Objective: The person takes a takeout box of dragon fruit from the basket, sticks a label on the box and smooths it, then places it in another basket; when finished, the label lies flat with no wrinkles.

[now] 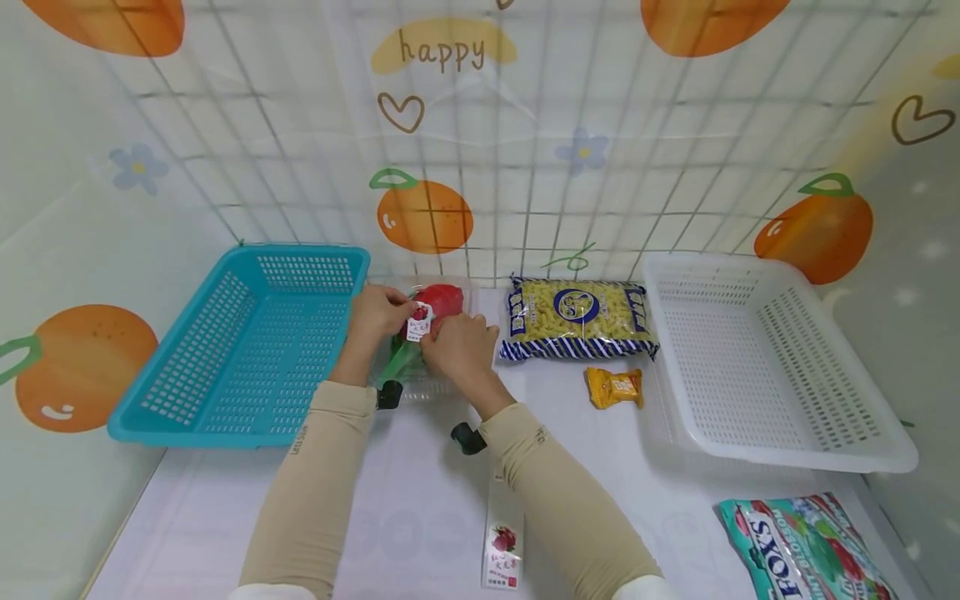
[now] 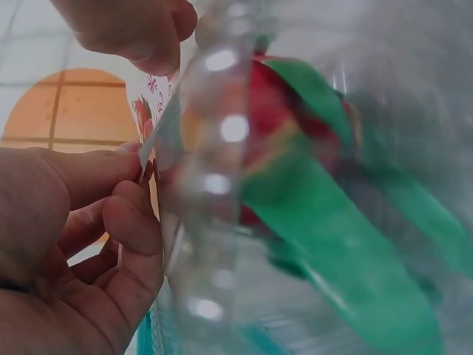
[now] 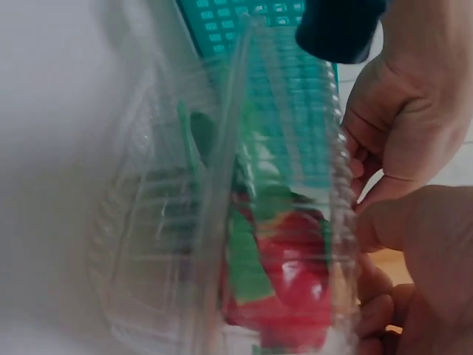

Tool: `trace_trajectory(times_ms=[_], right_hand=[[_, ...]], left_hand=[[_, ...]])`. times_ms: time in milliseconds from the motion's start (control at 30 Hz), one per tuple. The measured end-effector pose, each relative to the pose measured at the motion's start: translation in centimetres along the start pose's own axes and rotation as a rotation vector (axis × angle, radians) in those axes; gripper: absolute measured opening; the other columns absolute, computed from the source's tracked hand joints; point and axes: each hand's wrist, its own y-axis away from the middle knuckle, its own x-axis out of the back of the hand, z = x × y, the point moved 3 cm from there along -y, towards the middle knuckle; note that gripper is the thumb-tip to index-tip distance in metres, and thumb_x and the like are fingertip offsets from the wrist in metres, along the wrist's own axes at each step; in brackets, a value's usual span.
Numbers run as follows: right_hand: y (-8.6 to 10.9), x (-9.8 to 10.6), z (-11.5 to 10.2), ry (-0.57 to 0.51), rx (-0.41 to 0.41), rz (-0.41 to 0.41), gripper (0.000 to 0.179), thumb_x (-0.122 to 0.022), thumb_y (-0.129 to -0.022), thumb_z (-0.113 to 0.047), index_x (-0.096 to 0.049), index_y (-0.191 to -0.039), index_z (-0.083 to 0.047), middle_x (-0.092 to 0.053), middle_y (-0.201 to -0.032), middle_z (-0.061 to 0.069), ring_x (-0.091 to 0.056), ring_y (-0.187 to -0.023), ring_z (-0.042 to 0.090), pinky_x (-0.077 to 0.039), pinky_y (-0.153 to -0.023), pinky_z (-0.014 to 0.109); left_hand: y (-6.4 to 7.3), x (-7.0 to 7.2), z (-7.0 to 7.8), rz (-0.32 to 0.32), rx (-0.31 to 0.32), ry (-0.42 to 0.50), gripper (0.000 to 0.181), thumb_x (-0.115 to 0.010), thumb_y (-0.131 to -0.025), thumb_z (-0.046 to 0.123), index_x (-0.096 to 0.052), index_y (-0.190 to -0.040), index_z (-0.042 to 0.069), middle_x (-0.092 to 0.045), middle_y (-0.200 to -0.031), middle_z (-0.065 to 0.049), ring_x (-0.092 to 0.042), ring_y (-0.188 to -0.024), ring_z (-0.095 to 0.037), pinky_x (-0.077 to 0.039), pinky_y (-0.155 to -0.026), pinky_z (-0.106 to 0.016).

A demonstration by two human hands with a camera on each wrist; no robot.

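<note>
A clear plastic box (image 1: pixel 431 388) stands between the baskets, its fruit visible through the wall. Inside lies a red dragon fruit (image 1: pixel 444 298) with long green leaves (image 2: pixel 347 259). Over its front, a white sticker label (image 1: pixel 418 323) printed with red fruit and characters is held at the box's edge. My left hand (image 1: pixel 377 315) pinches one side of the label between thumb and fingertips, seen closely in the left wrist view. My right hand (image 1: pixel 461 346), fingers curled, grips the label's other end. In the right wrist view both hands meet along the ridged rim (image 3: pixel 341 185).
A teal basket (image 1: pixel 240 250) stands left and a white basket (image 1: pixel 787 454) right. Between lie a bag of pasta (image 1: pixel 577 317) and a small yellow wrapped snack (image 1: pixel 615 387). A label strip (image 1: pixel 504 542) lies in front, and a FOX'S bag (image 1: pixel 810 546) at front right.
</note>
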Motion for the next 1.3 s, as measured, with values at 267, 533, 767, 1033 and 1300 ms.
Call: trace_trajectory(times_ms=[267,533,767,1033,1300], right_hand=[[-0.2,0.3,-0.2,0.057,0.023,-0.014,0.034,-0.067,-0.095,-0.044,-0.071,-0.095,-0.010,-0.070,-0.100,0.010,-0.061,-0.099,0.030,-0.047,-0.094,0.052],[-0.2,0.5,-0.5,0.067,0.156,-0.011,0.041,-0.064,-0.099,-0.033,-0.060,-0.138,-0.023,-0.066,-0.123,0.009,-0.062,-0.109,0.030,-0.050,-0.090,0.049],[-0.3,0.5,-0.5,0.102,0.177,-0.066,0.046,-0.059,-0.102,-0.033,-0.056,-0.147,-0.027,-0.066,-0.125,0.009,-0.060,-0.112,0.030,-0.049,-0.094,0.052],[0.1,0.4,-0.5,0.081,0.187,-0.038,0.041,-0.060,-0.101,-0.032,-0.062,-0.140,-0.021,-0.069,-0.122,0.008,-0.061,-0.109,0.029,-0.049,-0.092,0.051],[0.2,0.1,-0.2,0.058,0.185,-0.001,0.040,-0.060,-0.101,-0.034,-0.064,-0.137,-0.019,-0.071,-0.122,0.007,-0.064,-0.110,0.028,-0.050,-0.091,0.050]], left_hand=[[0.2,-0.1,0.3,0.006,0.061,-0.019,0.030,-0.071,-0.096,0.028,-0.072,-0.115,0.005,-0.074,-0.112,-0.017,-0.066,-0.093,-0.030,-0.060,-0.079,-0.035],[0.4,0.1,0.3,-0.014,-0.013,-0.038,0.029,-0.070,-0.095,0.026,-0.072,-0.113,0.002,-0.074,-0.108,-0.019,-0.068,-0.092,-0.031,-0.061,-0.078,-0.036],[0.4,0.2,0.5,-0.069,-0.051,-0.046,0.028,-0.069,-0.097,0.022,-0.071,-0.115,0.001,-0.072,-0.108,-0.019,-0.064,-0.093,-0.030,-0.058,-0.076,-0.032],[0.8,0.3,0.4,-0.140,-0.061,-0.034,0.027,-0.068,-0.096,0.017,-0.066,-0.117,0.001,-0.067,-0.109,-0.017,-0.060,-0.095,-0.028,-0.054,-0.075,-0.028],[1.7,0.4,0.2,-0.129,-0.081,-0.045,0.029,-0.068,-0.096,0.017,-0.066,-0.121,0.001,-0.068,-0.114,-0.018,-0.062,-0.100,-0.031,-0.058,-0.084,-0.035]])
